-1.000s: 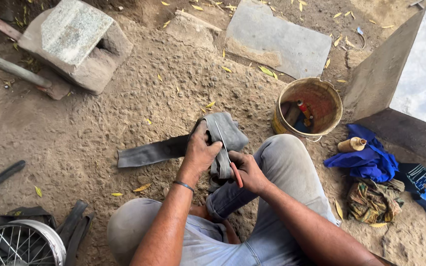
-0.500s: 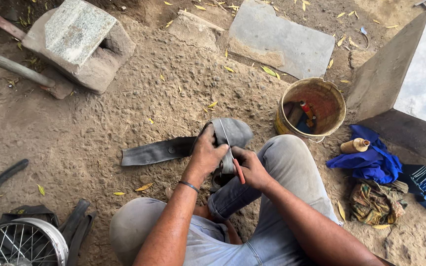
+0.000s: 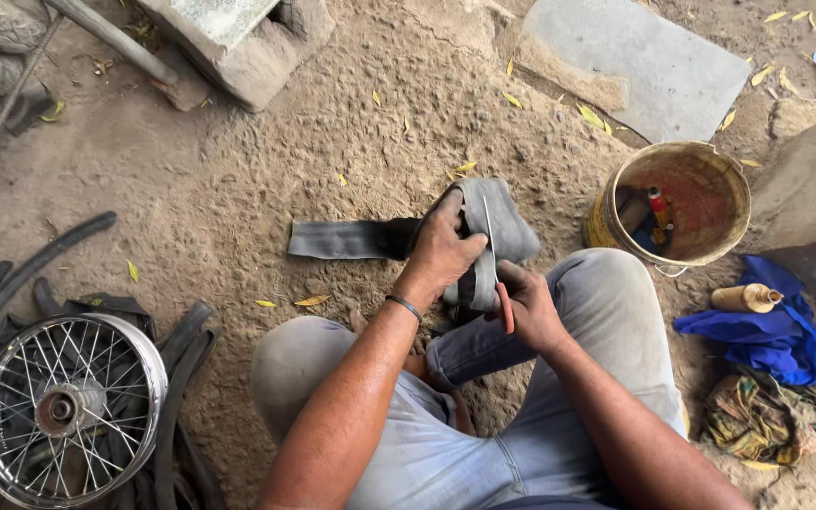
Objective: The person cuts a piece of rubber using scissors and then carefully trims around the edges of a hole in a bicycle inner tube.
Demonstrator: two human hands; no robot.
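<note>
A grey rubber inner tube (image 3: 347, 239) lies partly on the sandy ground, its near end folded over my knee. My left hand (image 3: 444, 247) presses down on the folded part and grips it. My right hand (image 3: 529, 304) holds scissors (image 3: 500, 283) with orange handles, the blade running up along the fold between both hands. I sit on the ground in grey trousers, knees apart.
A rusty yellow bucket (image 3: 710, 241) with small bottles stands to the right. Beyond it lie a blue cloth (image 3: 774, 335), a tan bottle (image 3: 746, 298) and a patterned rag (image 3: 765, 423). A spoked wheel (image 3: 66, 409) and tyre strips lie at left. A concrete block (image 3: 238, 38) and flat slab (image 3: 639, 61) sit ahead.
The camera has tilted and moved closer, so the scene sits differently in view. Both hands stay on the folded tube with the scissors in the same place.
</note>
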